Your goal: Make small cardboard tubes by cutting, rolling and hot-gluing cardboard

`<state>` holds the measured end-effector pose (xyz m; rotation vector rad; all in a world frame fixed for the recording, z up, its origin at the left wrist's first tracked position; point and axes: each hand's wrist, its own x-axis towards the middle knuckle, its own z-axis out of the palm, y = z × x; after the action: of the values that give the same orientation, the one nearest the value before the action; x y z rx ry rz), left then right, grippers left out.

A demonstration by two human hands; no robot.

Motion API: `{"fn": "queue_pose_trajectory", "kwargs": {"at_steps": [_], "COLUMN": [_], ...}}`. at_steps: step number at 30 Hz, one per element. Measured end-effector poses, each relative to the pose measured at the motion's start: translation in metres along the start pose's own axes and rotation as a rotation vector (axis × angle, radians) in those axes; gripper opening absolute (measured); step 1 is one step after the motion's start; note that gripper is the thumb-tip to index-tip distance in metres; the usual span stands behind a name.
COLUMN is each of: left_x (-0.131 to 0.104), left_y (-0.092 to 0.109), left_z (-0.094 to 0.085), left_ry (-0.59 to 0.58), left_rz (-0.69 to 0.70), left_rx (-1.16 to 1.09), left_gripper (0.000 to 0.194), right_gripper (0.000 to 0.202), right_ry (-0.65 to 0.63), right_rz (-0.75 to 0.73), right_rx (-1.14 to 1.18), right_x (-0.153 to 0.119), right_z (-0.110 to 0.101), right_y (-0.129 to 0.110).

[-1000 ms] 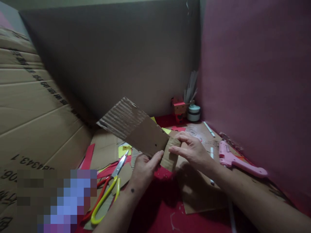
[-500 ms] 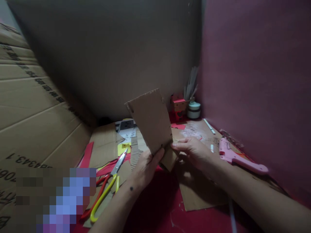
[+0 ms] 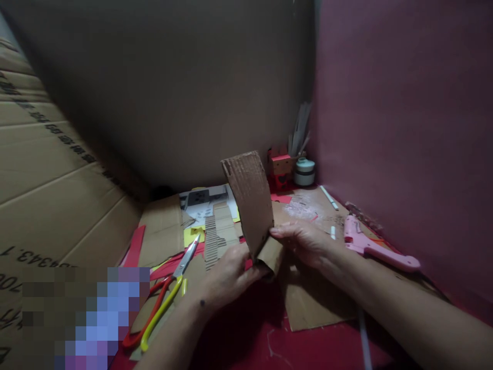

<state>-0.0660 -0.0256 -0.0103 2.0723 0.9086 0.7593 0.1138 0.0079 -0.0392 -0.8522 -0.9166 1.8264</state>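
A folded cardboard piece (image 3: 252,200) is held up between my two hands, with a tall panel rising at the back and a shorter flap bent toward me at the bottom. My left hand (image 3: 227,275) grips its lower left corner, the thumb against the underside of the flap. At the right edge of the fold, my right hand (image 3: 308,244) pinches the card with thumb and fingers; some of those fingers are hidden behind it. Beneath my right hand, a flat cardboard sheet (image 3: 316,308) lies on the red surface (image 3: 246,334).
Red-and-yellow-handled scissors (image 3: 165,303) lie at left beside corrugated scraps (image 3: 211,241) and a printed sheet (image 3: 198,198). A pink glue gun (image 3: 377,249) rests at right. Behind stand a red-and-brown box figure (image 3: 280,167) and a pale lidded jar (image 3: 304,172). A large carton (image 3: 57,180) walls the left.
The cardboard piece has turned, so its tall panel looks narrower and more upright. My left hand has moved lower on its bottom corner; my right hand keeps its pinch.
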Motion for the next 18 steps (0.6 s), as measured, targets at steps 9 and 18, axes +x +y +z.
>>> {"fn": "queue_pose_trajectory", "kwargs": {"at_steps": [9,18], "left_x": [0.001,0.003], "left_y": [-0.007,-0.009], "left_z": [0.017,-0.007], "left_ry": [0.090,0.093], "left_rz": [-0.133,-0.239], "left_rx": [0.098,-0.183], "left_gripper": [0.016,0.021], "right_gripper": [0.011,0.023], "right_ry": [-0.014,0.084], "right_rz": [0.053,-0.125], "right_rx": [0.012,0.056], "right_x": [-0.002,0.003], "right_z": [0.004,0.001], "right_y": [0.003,-0.006]}}
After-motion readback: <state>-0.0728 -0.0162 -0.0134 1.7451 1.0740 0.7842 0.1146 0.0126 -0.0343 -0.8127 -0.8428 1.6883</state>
